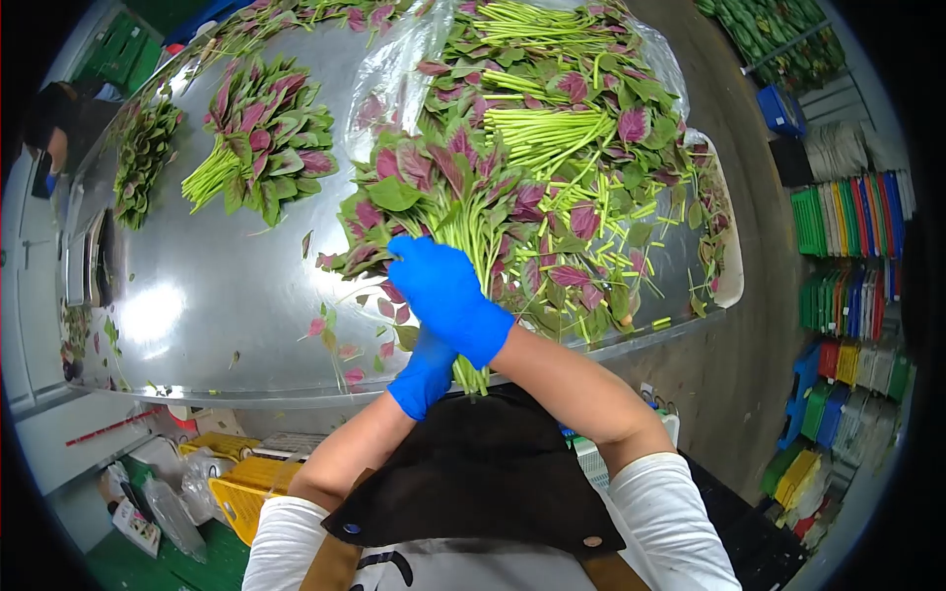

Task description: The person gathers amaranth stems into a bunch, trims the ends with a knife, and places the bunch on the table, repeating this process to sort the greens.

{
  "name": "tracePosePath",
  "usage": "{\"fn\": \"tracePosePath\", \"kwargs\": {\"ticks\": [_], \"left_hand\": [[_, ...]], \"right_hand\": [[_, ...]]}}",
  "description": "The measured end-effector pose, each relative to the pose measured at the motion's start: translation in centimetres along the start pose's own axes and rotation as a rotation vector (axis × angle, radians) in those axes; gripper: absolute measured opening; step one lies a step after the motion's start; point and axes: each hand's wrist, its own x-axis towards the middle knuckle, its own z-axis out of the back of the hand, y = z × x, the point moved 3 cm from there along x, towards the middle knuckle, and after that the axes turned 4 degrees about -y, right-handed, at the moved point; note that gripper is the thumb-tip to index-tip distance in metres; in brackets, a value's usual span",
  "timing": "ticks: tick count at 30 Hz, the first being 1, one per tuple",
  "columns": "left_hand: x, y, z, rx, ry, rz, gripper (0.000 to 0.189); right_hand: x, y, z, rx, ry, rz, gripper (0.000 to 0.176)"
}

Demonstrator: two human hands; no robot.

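Note:
A bunch of red-and-green amaranth (475,236) is held in front of me at the table's near edge, leaves away from me and stem ends pointing at my apron. Around its lower stems, my left hand (426,372) in a blue glove is closed, its fingers mostly hidden. My right hand (443,295), also blue-gloved, crosses over the left one. Its fingers are curled together at the leaves on the bunch's left side; what they pinch, if anything, is hidden. Cut stem pieces and loose leaves (581,276) lie just right of the bunch.
On the metal table (236,325) lie another amaranth bunch (261,148), a darker bunch (146,158) and a large stemmed pile (552,128) on clear plastic. A white tray (729,246) stands at right. A yellow crate (254,492) is below left. Another person (64,123) stands far left.

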Motion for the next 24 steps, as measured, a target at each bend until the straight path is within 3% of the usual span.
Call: {"fn": "tracePosePath", "kwargs": {"ticks": [1,4,6,7,8,9,12,13,16,20,21,24], "left_hand": [[-1.2,-1.4,-0.1,0.001,-0.014,0.040,0.040],[-2.8,-0.1,1.7,-0.222,0.227,-0.201,0.042],[-3.2,-1.1,1.5,-0.373,0.295,-0.150,0.044],[-3.4,-3.5,0.3,-0.447,0.285,-0.013,0.046],[-3.5,-4.7,-0.4,-0.519,0.275,0.124,0.047],[-2.9,-4.5,0.2,-0.382,0.325,0.108,0.049],[-2.9,-4.9,-0.1,-0.381,0.349,0.065,0.047],[-2.8,-4.7,-0.1,-0.383,0.354,0.064,0.046],[-2.2,-4.3,0.0,-0.388,0.369,0.049,0.044],[-3.4,-6.1,0.1,-0.420,0.338,0.012,0.051],[-4.0,-6.8,0.3,-0.449,0.346,-0.007,0.053],[-6.6,-9.4,1.0,-0.534,0.363,-0.074,0.058]], "right_hand": [[-0.9,0.3,0.1,0.154,0.022,-0.023,0.012],[-4.0,2.2,3.7,0.785,0.210,0.051,0.017],[-4.9,1.9,6.8,1.260,0.398,-0.259,0.022],[-5.7,1.5,7.8,1.492,0.490,-0.424,0.024],[-7.3,-1.1,7.2,1.485,0.248,-0.638,0.026],[-8.9,-3.8,5.8,1.456,-0.003,-0.842,0.029],[-9.6,-6.5,3.8,1.012,-0.004,-1.179,0.031],[-9.2,-5.5,3.5,1.136,0.004,-1.117,0.026],[-9.4,-3.1,2.9,1.355,-0.251,-1.000,0.019],[-11.6,-1.4,4.4,1.409,-0.245,-0.815,0.010],[-11.6,-0.7,6.0,1.512,-0.137,-0.790,0.011],[-12.7,-3.4,6.1,1.612,-0.082,-0.402,0.021]]}}
